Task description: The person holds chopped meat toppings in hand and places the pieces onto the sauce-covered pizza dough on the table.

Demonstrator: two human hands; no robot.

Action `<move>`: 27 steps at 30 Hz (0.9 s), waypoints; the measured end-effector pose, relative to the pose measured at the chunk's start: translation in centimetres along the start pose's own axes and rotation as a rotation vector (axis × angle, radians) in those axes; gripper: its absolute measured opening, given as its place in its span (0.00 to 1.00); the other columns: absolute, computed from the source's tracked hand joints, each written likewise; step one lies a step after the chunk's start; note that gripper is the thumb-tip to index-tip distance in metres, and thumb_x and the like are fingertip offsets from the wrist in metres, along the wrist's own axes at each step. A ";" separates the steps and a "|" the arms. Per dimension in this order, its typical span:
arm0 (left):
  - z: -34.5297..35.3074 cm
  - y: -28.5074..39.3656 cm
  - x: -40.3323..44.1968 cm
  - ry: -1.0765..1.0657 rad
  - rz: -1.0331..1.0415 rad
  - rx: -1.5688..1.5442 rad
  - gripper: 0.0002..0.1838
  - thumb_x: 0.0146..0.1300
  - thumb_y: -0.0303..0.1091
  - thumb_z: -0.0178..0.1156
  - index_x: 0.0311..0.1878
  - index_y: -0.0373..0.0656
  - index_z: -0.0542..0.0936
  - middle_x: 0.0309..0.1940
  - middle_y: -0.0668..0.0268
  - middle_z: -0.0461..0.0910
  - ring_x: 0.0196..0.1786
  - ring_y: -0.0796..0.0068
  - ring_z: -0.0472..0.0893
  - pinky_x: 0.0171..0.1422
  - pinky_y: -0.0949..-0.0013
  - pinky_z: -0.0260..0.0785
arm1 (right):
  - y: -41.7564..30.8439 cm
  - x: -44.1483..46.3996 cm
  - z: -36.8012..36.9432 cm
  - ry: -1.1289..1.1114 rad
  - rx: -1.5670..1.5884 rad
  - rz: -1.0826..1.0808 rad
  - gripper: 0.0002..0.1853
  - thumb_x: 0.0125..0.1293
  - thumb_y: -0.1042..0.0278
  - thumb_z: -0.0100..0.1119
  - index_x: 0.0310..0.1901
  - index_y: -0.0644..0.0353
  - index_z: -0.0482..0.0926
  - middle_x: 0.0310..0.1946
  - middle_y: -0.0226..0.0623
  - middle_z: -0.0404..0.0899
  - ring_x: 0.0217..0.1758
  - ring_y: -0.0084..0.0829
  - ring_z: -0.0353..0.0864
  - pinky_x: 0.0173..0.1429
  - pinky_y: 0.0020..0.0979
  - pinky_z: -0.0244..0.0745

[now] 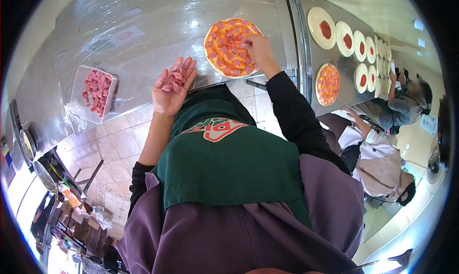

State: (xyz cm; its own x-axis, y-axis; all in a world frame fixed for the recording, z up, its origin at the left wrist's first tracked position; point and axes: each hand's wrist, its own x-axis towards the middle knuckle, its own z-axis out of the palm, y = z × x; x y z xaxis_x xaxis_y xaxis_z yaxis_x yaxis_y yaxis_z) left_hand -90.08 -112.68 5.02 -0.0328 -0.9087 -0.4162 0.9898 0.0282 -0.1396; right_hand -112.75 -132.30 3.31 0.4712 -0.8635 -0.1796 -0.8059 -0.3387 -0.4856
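Note:
Palm up, my left hand [166,98] cups a small heap of diced ham [175,81] near the table's front edge. Over the right side of a round pizza [226,59], my right hand [260,50] has its fingertips pinched together close to the surface. Whether a piece is between those fingers is hidden. Orange-red sauce covers the pizza, with pink ham cubes scattered across it and a pale dough rim around. To the left, a clear plastic container [115,89] holds more ham cubes.
The metal table [158,25] is under a shiny film. On a second table [346,68] to the right lie a ham-topped pizza [328,85] and several dough rounds with red sauce [322,28]. Co-workers [377,164] stand along that table. Cardboard boxes [91,228] are at lower left.

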 end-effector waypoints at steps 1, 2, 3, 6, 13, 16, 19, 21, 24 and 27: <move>0.0 0.0 0.0 -0.001 0.003 0.001 0.27 0.64 0.39 0.48 0.61 0.29 0.64 0.64 0.43 0.59 0.71 0.49 0.54 0.75 0.51 0.44 | 0.2 0.0 0.2 0.027 -0.063 -0.077 0.08 0.52 0.69 0.65 0.32 0.62 0.81 0.29 0.42 0.81 0.34 0.39 0.81 0.40 0.36 0.75; 0.0 -0.1 -0.1 -0.001 0.004 0.000 0.27 0.64 0.39 0.48 0.61 0.29 0.64 0.64 0.43 0.59 0.71 0.49 0.54 0.75 0.51 0.44 | 0.5 0.0 0.3 0.026 -0.063 -0.078 0.08 0.52 0.69 0.65 0.32 0.62 0.81 0.29 0.42 0.81 0.34 0.39 0.81 0.40 0.36 0.75; 0.2 -0.2 -0.1 0.009 0.011 0.002 0.27 0.64 0.38 0.48 0.61 0.29 0.63 0.64 0.42 0.59 0.71 0.48 0.54 0.75 0.51 0.44 | 0.4 -0.1 0.1 0.049 -0.016 -0.048 0.08 0.53 0.69 0.65 0.33 0.62 0.82 0.28 0.42 0.81 0.32 0.38 0.82 0.39 0.35 0.75; 0.1 -0.2 -0.2 0.019 0.018 -0.003 0.27 0.64 0.38 0.48 0.61 0.29 0.63 0.65 0.42 0.58 0.71 0.48 0.54 0.75 0.50 0.44 | -0.2 -0.5 -1.3 0.041 0.133 0.075 0.08 0.53 0.69 0.65 0.34 0.62 0.82 0.28 0.41 0.82 0.31 0.35 0.82 0.38 0.32 0.75; 0.2 -0.5 -0.1 0.015 0.004 -0.017 0.27 0.65 0.38 0.47 0.62 0.28 0.62 0.65 0.42 0.58 0.71 0.48 0.53 0.75 0.50 0.44 | 1.7 -1.3 -2.4 0.021 0.152 0.146 0.09 0.54 0.67 0.66 0.35 0.61 0.82 0.29 0.39 0.83 0.30 0.29 0.82 0.36 0.28 0.75; 0.4 -0.7 0.0 0.010 -0.009 -0.003 0.27 0.65 0.38 0.47 0.62 0.29 0.62 0.65 0.42 0.58 0.71 0.48 0.53 0.75 0.51 0.44 | 1.2 -1.6 -2.2 0.016 0.075 0.137 0.07 0.53 0.69 0.65 0.33 0.61 0.82 0.28 0.40 0.82 0.31 0.35 0.82 0.38 0.32 0.75; 0.5 -0.8 0.2 0.000 -0.025 0.008 0.28 0.65 0.39 0.47 0.62 0.29 0.62 0.65 0.43 0.59 0.71 0.48 0.54 0.75 0.51 0.44 | 0.9 -1.4 -1.8 0.009 0.055 0.124 0.07 0.53 0.70 0.64 0.34 0.61 0.81 0.29 0.40 0.82 0.32 0.37 0.82 0.39 0.35 0.75; 0.5 -0.8 0.3 0.005 -0.028 0.022 0.28 0.65 0.39 0.47 0.62 0.29 0.62 0.65 0.43 0.59 0.71 0.48 0.54 0.75 0.51 0.44 | 0.9 -1.3 -1.6 0.009 0.033 0.115 0.07 0.53 0.71 0.64 0.34 0.61 0.80 0.29 0.40 0.81 0.32 0.37 0.82 0.39 0.35 0.75; 0.8 -0.9 0.3 0.008 -0.034 0.032 0.28 0.65 0.39 0.47 0.62 0.29 0.62 0.64 0.44 0.59 0.71 0.48 0.54 0.75 0.51 0.44 | 1.5 -1.3 -1.4 0.041 0.029 0.099 0.08 0.53 0.71 0.63 0.35 0.61 0.80 0.29 0.40 0.81 0.32 0.37 0.82 0.38 0.34 0.75; 0.8 -1.0 0.5 0.000 -0.041 0.026 0.28 0.65 0.40 0.47 0.63 0.29 0.61 0.64 0.43 0.59 0.71 0.48 0.54 0.75 0.50 0.44 | 2.2 -1.6 -2.3 0.139 0.142 0.094 0.09 0.54 0.68 0.64 0.36 0.61 0.80 0.27 0.37 0.80 0.30 0.30 0.80 0.37 0.30 0.75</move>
State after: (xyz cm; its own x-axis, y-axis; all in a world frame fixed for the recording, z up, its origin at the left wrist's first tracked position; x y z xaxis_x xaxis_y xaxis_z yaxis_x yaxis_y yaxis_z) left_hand -90.95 -113.47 5.70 -0.0734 -0.9089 -0.4105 0.9909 -0.0201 -0.1328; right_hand -116.10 -132.56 4.47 0.3347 -0.9353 -0.1148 -0.7806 -0.2069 -0.5898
